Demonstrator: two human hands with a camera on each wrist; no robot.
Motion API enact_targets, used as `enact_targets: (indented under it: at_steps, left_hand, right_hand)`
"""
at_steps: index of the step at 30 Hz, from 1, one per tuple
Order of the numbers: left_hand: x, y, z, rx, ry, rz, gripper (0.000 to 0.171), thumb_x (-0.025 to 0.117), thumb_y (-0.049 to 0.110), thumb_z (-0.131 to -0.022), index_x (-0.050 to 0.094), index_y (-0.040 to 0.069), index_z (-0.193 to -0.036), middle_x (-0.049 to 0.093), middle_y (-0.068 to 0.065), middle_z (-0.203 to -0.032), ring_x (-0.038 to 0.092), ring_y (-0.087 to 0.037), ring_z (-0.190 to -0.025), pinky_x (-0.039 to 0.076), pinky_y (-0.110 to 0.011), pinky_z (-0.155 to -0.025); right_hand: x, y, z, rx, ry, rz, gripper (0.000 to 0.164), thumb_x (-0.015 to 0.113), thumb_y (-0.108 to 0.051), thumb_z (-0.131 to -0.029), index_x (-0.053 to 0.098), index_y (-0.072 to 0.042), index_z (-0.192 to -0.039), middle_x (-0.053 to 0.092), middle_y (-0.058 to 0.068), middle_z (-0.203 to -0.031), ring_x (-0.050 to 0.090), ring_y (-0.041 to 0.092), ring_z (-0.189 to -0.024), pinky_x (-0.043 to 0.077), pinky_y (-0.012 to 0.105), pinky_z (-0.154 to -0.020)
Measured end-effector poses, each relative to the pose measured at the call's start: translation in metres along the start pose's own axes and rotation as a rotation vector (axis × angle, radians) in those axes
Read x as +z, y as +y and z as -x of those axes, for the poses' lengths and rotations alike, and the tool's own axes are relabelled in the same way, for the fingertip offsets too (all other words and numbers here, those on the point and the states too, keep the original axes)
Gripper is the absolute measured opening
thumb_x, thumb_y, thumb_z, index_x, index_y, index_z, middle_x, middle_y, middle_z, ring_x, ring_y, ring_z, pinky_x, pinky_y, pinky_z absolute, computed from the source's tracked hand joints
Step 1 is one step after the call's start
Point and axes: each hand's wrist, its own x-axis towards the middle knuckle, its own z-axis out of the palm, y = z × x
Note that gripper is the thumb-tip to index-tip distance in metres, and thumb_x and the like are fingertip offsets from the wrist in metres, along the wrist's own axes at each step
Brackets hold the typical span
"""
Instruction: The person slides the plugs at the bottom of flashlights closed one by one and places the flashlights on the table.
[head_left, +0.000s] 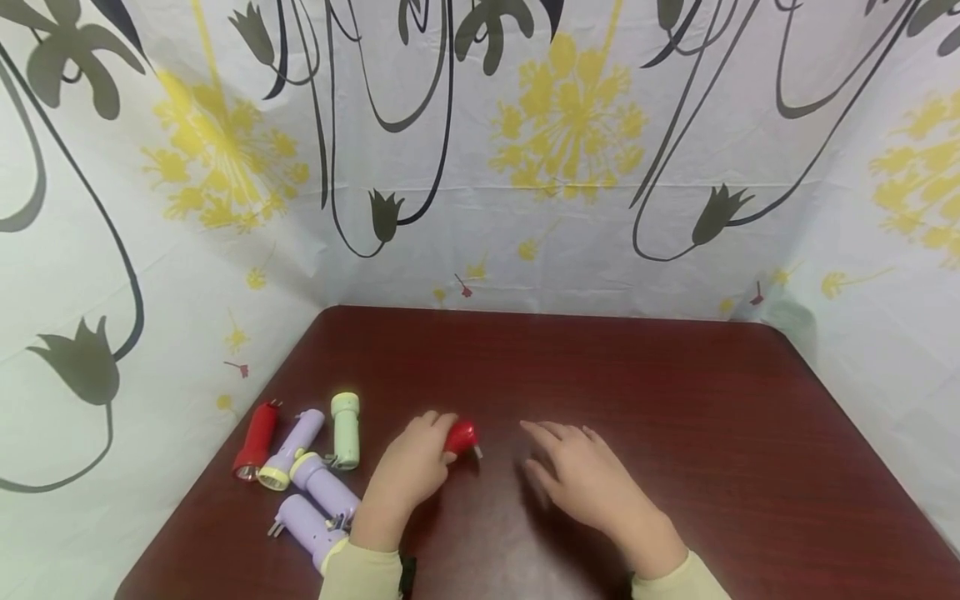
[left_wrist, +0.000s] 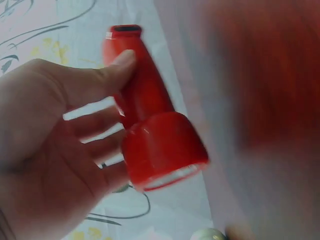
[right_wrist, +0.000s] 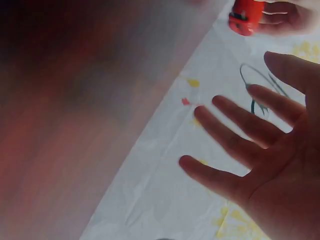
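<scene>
My left hand [head_left: 411, 465] holds a red flashlight [head_left: 462, 437] just above or on the table; its prong end sticks out to the right in the head view. In the left wrist view the thumb lies along the flashlight's body [left_wrist: 145, 87] and the other fingers wrap behind it, with the wide lens end [left_wrist: 165, 150] tilted downward. To the right of it, my right hand [head_left: 588, 477] hovers over the table, palm down. Its fingers [right_wrist: 235, 135] are spread and hold nothing in the right wrist view.
On the left of the brown table [head_left: 675, 400] lie another red flashlight [head_left: 259, 435], a pale green one [head_left: 346, 432] and three lavender ones, the nearest [head_left: 306, 525] partly behind my left sleeve. A patterned sheet [head_left: 480, 167] hangs around the table's back and sides.
</scene>
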Motion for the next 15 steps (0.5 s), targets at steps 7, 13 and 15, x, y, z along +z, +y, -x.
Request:
enact_targets:
  at_steps: [7,13,15]
  left_hand:
    - [-0.013,0.016,0.001,0.102,0.135,0.077,0.061,0.086,0.016,-0.089,0.062,0.013,-0.145,0.064,-0.008,-0.131,0.061,-0.025,-0.120,0.062,-0.045,-0.101]
    - [-0.026,0.028,0.006,0.246,0.256,0.115,0.056,0.086,0.015,-0.089,0.065,0.017,-0.141,0.063,-0.004,-0.128,0.059,-0.021,-0.118,0.062,-0.038,-0.100]
    - [-0.031,0.033,0.008,0.304,0.296,0.129,0.055,0.086,0.014,-0.089,0.066,0.017,-0.140,0.063,-0.005,-0.127,0.059,-0.021,-0.117,0.062,-0.037,-0.100]
  right_hand:
    - [-0.017,0.014,-0.002,-0.122,0.166,-0.017,0.055,0.079,-0.017,-0.095,0.063,-0.020,-0.148,0.078,0.004,-0.126,0.074,0.025,-0.112,0.056,0.055,-0.104]
    - [-0.030,0.022,0.003,-0.288,0.191,-0.133,0.069,0.079,-0.002,-0.092,0.058,-0.026,-0.153,0.073,-0.008,-0.094,0.069,0.007,-0.089,0.062,0.033,-0.086]
    - [-0.035,0.023,0.005,-0.330,0.191,-0.151,0.074,0.079,-0.001,-0.091,0.055,-0.027,-0.156,0.071,-0.010,-0.091,0.068,0.003,-0.088,0.061,0.030,-0.085]
